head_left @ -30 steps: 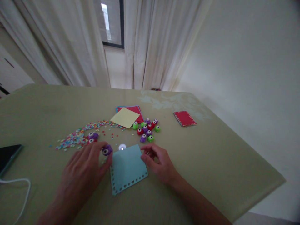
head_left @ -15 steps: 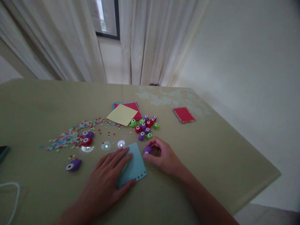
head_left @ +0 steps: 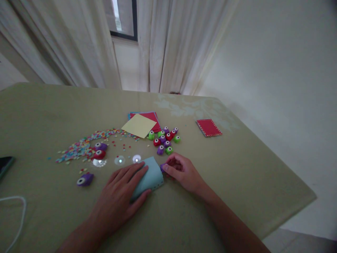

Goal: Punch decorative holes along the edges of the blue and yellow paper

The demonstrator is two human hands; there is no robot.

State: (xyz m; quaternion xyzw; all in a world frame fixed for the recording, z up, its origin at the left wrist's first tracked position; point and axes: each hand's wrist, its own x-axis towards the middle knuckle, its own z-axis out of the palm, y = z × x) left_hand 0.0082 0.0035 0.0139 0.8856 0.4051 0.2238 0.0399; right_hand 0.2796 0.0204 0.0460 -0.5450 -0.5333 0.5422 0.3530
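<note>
My left hand (head_left: 119, 191) lies flat with fingers stretched out on a light blue paper square (head_left: 150, 175) whose edge is punched with small holes. My right hand (head_left: 181, 172) is closed on a small purple paper punch (head_left: 163, 167) held against the blue paper's right edge. Another purple punch (head_left: 84, 180) lies alone on the olive table (head_left: 237, 168) to my left.
A cluster of green, red and purple punches (head_left: 164, 140) sits beyond the paper. Yellow paper (head_left: 139, 125) lies on a red and blue stack. A red punched card (head_left: 209, 127) lies far right. Confetti (head_left: 84, 146) spreads left, with two punches (head_left: 100, 150). A phone (head_left: 5, 165) and white cable (head_left: 13, 214) are at the left edge.
My left hand let go of a purple punch, which now lies at the left, and came down flat on the blue paper. My right hand picked up a purple punch and brought it to the paper's edge.
</note>
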